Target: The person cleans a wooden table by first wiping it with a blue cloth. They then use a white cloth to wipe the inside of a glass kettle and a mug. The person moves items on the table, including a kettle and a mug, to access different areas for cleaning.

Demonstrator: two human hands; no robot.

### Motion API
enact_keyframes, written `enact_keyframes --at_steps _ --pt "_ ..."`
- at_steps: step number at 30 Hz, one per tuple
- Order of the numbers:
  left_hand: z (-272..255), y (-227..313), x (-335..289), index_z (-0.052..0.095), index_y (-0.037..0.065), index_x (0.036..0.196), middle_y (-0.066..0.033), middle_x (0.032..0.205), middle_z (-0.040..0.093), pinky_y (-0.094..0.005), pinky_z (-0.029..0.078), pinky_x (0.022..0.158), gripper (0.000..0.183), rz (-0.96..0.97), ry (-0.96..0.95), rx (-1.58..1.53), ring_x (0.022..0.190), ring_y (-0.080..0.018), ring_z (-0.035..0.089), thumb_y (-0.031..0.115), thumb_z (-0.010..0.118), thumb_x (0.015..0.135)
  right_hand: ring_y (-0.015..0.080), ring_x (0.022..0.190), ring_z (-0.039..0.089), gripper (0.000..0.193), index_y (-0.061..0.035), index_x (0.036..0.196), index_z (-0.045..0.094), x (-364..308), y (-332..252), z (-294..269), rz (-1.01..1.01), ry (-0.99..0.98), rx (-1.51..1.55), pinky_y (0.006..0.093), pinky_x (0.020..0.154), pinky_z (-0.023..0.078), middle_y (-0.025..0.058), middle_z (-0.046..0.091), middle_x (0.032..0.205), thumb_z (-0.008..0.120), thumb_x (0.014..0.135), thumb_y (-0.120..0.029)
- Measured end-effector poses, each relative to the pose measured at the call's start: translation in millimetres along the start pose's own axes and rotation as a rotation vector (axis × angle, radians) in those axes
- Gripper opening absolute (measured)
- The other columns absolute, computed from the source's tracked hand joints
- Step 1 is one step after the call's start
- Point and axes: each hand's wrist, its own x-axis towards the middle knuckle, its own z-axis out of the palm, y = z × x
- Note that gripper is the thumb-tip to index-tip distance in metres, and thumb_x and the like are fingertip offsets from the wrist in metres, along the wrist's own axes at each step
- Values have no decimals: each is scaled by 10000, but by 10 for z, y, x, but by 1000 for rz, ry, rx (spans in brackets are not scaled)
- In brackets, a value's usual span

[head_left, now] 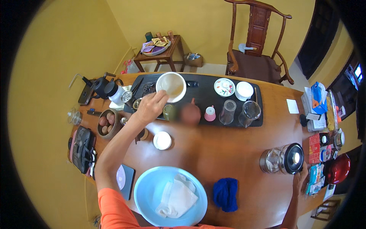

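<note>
My left hand (152, 104) reaches over the dark tea tray (206, 86). Its fingers pinch the rim of a white bowl (171, 87), whose pale inside faces me. Below that wrist, a small white cup (162, 140) stands on the wooden table. At the right, my right hand (300, 174) is closed at the side of a glass kettle (283, 158) with a black lid; most of its fingers are hidden behind it. A light blue basin (143, 196) near my body contains a white cloth (177, 197). A dark blue towel (225, 194) lies beside it.
On the tray are a reddish-brown teapot (190, 113), a pink cup (209, 113), glass vessels (228, 112) and a patterned lidded bowl (224, 87). A wooden bowl (114, 131) stands left, near a black kettle (100, 87). Boxes (318, 98) crowd the right edge. A chair (253, 63) stands beyond.
</note>
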Motion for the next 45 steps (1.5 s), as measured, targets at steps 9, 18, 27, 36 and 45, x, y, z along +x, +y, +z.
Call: enact_keyframes --at_steps 9,18,27,36,45 --pt "-972 1200 -276 615 -25 866 -134 946 620 -290 463 457 234 224 -124 -307 533 -193 565 20 631 636 225 1072 514 336 17 1163 508 -597 -978 -324 -138 128 338 326 942 399 115 508 1153 455 835 70" --pt "-1333 2211 -248 520 6 708 -84 784 493 -303 422 435 136 267 -289 -743 475 -170 489 1 616 612 153 915 564 358 18 1134 540 -1214 -1984 146 -50 -672 787 255 739 475 99 530 1089 606 868 -212" --pt "-1236 2522 -342 505 8 691 -89 722 477 -346 431 444 142 168 -370 -1015 498 -220 505 -23 616 608 176 819 608 384 11 852 578 -1610 -1766 250 31 -1083 1082 292 665 482 100 600 915 450 968 -332" --pt "-1228 2821 -506 639 45 981 -149 1150 581 -307 520 505 339 61 -323 -977 673 -221 644 -38 642 652 167 687 621 402 15 721 584 -1897 -1542 135 158 -831 941 271 573 444 98 624 704 510 916 -328" --pt "-1468 3021 -1163 625 17 1020 -147 1101 592 -268 535 602 258 -672 -196 -922 703 -205 638 -50 627 771 188 695 628 511 26 682 569 -2027 -1303 74 55 -797 896 266 544 423 118 623 710 533 887 -441"
